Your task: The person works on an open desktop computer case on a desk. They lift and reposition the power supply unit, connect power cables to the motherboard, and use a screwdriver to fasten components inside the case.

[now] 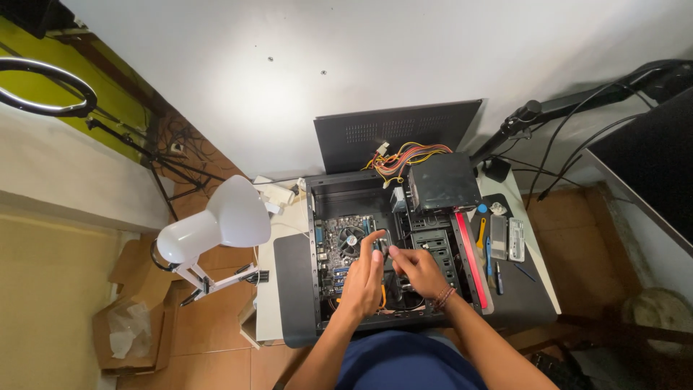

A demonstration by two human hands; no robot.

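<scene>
Black metal frames the open computer case [315, 289], which lies flat on the white table [268, 289]. Both hands work inside it: the left hand [363, 283] has its fingers stretched over the motherboard [333, 249], the right hand [419, 271] pinches a small dark part [383, 243] (its kind is unclear). Farther back sits the power supply [442, 180] with coloured wires [401, 158].

Both hands inside open computer case [382, 245]

Both hands' fingers [381, 249] hide the small part they pinch inside the computer case [390, 253].
</scene>
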